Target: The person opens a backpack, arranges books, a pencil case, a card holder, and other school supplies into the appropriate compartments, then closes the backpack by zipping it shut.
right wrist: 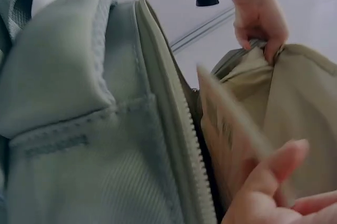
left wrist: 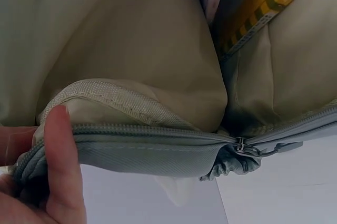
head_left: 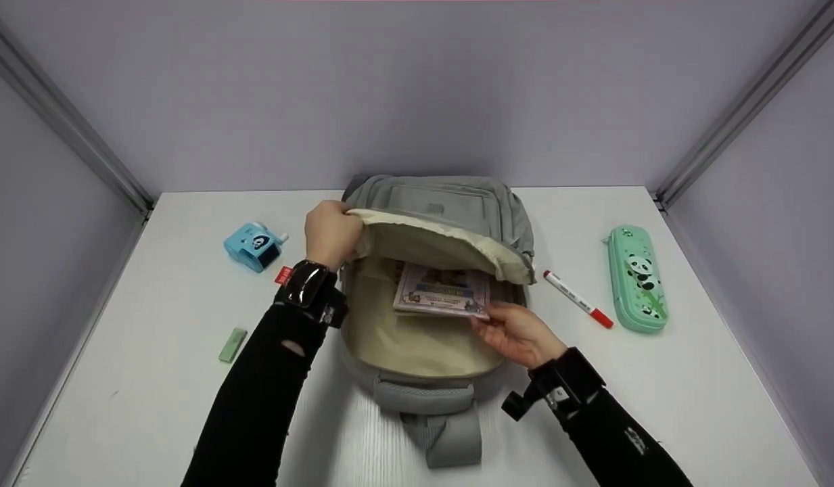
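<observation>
"What's the left hand [head_left: 332, 233] doing?"
"Gripping the flap [head_left: 444, 245] at the bag's [head_left: 417, 352] ten o'clock."
"And the right hand [head_left: 518, 333]?"
"Pinching the book [head_left: 440, 292] at its four o'clock corner; that's in the open bag, partly under the flap."
"Anything else inside?"
"A yellow thing [left wrist: 268, 1] (stripe-edged), perhaps another book; only part shows."
"The marker [head_left: 575, 297]?"
"Outside, three o'clock."

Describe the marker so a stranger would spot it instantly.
Find the gray backpack in the middle of the white table. To its right, just short of the green panda case, lies a slim, slanting marker. Its white barrel and bright red end set it apart from both neighbours.
</observation>
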`<control>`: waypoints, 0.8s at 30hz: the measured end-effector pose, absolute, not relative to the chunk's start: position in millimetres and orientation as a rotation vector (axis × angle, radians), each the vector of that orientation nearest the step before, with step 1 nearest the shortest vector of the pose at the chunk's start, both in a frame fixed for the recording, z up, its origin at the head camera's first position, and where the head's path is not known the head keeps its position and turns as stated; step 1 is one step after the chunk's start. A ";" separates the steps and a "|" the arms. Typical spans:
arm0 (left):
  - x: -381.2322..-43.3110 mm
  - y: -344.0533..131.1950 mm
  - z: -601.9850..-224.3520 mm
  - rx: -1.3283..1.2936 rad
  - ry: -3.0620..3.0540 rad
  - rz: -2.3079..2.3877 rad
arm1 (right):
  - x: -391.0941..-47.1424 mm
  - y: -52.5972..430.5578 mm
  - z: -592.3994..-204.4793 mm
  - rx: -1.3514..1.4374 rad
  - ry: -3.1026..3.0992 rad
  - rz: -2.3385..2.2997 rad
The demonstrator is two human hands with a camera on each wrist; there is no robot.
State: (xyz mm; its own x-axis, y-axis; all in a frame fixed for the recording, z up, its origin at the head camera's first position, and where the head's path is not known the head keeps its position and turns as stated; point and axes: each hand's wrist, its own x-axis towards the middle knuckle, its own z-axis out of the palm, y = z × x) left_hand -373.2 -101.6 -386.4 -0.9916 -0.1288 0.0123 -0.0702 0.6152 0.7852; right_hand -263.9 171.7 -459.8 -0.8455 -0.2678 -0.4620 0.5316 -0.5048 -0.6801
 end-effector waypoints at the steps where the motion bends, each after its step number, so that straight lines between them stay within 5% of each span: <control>1: -372.8 -102.1 -387.3 0.171 -2.763 -1.343 | -267.8 169.4 -462.1 0.413 1.194 -2.384; 7: -368.1 -104.0 -391.6 0.189 -2.771 -1.395 | -275.9 164.5 -471.5 0.349 1.077 -2.585; 24: -312.5 -126.4 -457.2 -0.087 -2.806 -1.320 | -215.9 212.0 -461.7 0.833 1.545 -2.526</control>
State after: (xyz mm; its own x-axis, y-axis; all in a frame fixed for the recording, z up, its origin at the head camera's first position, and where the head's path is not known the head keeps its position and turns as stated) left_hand -312.5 -126.4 -457.2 -0.9977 0.0337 0.0594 0.0672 0.6367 0.7682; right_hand -215.9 212.0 -461.7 -0.8514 0.2177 -0.4772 0.3256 -0.4940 -0.8062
